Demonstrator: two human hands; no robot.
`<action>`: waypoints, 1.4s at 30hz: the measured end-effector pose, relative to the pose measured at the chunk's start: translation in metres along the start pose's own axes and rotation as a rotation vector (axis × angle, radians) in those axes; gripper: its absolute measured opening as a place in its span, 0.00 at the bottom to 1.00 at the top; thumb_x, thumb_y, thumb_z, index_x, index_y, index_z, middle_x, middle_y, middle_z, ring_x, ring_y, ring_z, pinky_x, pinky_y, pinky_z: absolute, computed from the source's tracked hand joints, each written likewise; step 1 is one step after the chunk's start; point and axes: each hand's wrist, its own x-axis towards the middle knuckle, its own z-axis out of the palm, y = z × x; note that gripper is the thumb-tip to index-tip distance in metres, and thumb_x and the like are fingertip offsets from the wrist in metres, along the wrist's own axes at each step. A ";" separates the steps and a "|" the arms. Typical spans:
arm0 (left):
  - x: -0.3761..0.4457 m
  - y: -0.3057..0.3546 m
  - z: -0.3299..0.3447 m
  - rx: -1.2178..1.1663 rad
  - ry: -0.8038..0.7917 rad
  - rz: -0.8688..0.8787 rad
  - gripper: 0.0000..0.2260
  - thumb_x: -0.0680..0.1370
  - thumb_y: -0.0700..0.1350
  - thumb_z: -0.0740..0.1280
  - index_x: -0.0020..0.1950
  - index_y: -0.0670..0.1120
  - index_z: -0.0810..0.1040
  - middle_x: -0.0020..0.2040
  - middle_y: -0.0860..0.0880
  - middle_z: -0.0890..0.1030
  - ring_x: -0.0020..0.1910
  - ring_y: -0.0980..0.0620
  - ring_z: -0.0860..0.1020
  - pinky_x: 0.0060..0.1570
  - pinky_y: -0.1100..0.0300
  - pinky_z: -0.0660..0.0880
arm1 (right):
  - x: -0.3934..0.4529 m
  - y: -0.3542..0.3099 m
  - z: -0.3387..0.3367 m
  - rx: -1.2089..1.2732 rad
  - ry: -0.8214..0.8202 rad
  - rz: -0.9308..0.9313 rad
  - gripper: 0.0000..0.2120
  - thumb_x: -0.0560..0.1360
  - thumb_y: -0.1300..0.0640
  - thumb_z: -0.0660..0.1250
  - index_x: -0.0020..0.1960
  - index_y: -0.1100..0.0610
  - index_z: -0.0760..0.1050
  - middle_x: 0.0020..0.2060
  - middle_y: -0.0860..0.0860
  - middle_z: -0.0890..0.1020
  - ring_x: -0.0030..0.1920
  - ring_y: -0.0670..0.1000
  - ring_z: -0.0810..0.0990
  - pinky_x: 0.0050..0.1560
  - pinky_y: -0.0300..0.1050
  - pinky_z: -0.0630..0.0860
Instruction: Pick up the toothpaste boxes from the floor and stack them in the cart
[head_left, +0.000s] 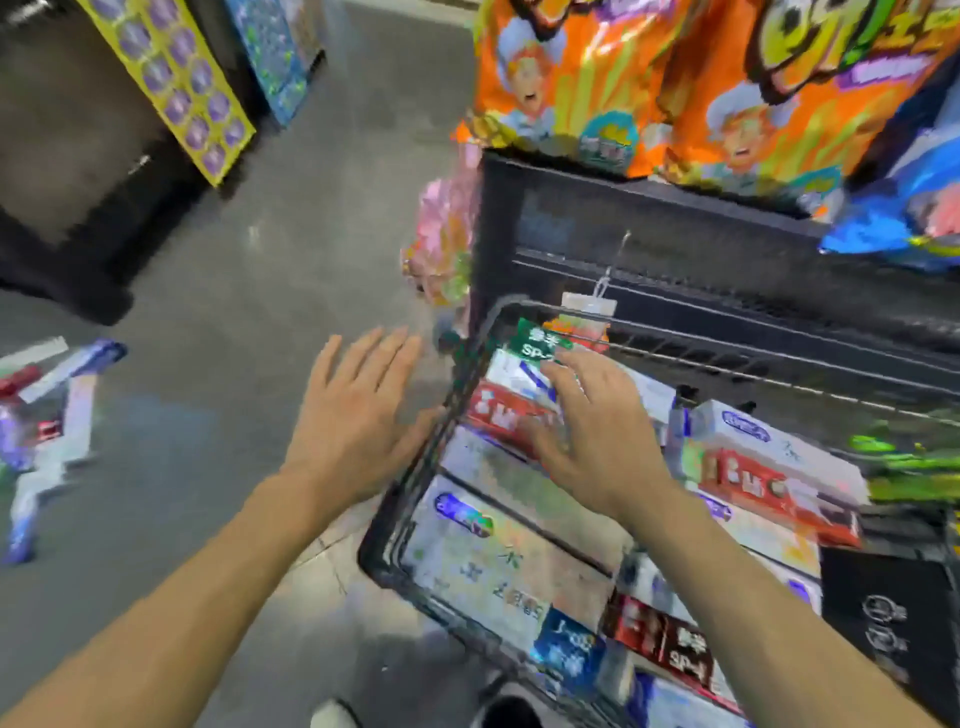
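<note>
1. My cart (410, 483) already holds many toothpaste boxes (498, 551). They lie flat in rows, white ones, red ones and a blue one, and they fill most of the basket that I can see.
2. My right hand (597, 436) is over the far part of the cart. Its grip is wide, the fingers are spread and hold nothing. The fingertips are at the white and red boxes under the green box (540, 340); I cannot tell if they touch them.
3. My left hand (358, 415) is outside the cart, just beside its left rim, above the floor (218, 291). Its grip is wide too, the fingers are straight, and it is empty.
4. More toothpaste boxes on the floor (57, 415) lie in a loose heap at the left edge of the view, well apart from the cart. They are blurred and I cannot count them.
5. I judge that most of the work is done, but this heap is left to pick up and stack.
</note>
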 end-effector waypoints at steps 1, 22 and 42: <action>-0.022 -0.027 -0.004 0.003 0.001 -0.046 0.32 0.79 0.62 0.58 0.77 0.43 0.69 0.75 0.43 0.72 0.74 0.42 0.69 0.74 0.40 0.61 | 0.010 -0.027 0.007 -0.013 -0.028 -0.039 0.25 0.76 0.47 0.65 0.65 0.64 0.76 0.64 0.64 0.77 0.65 0.66 0.75 0.68 0.61 0.70; -0.436 -0.452 -0.096 0.086 -0.110 -1.132 0.35 0.79 0.64 0.50 0.76 0.43 0.70 0.75 0.42 0.72 0.73 0.41 0.71 0.72 0.40 0.66 | 0.166 -0.591 0.214 -0.099 -0.447 -0.869 0.37 0.79 0.33 0.54 0.81 0.54 0.58 0.81 0.54 0.59 0.81 0.54 0.52 0.80 0.54 0.42; -0.541 -0.702 0.098 0.107 -0.266 -1.372 0.37 0.79 0.66 0.41 0.79 0.45 0.65 0.78 0.45 0.67 0.76 0.45 0.66 0.76 0.42 0.55 | 0.278 -0.837 0.510 -0.149 -0.528 -1.206 0.36 0.78 0.37 0.61 0.78 0.57 0.64 0.76 0.58 0.67 0.77 0.59 0.63 0.79 0.56 0.53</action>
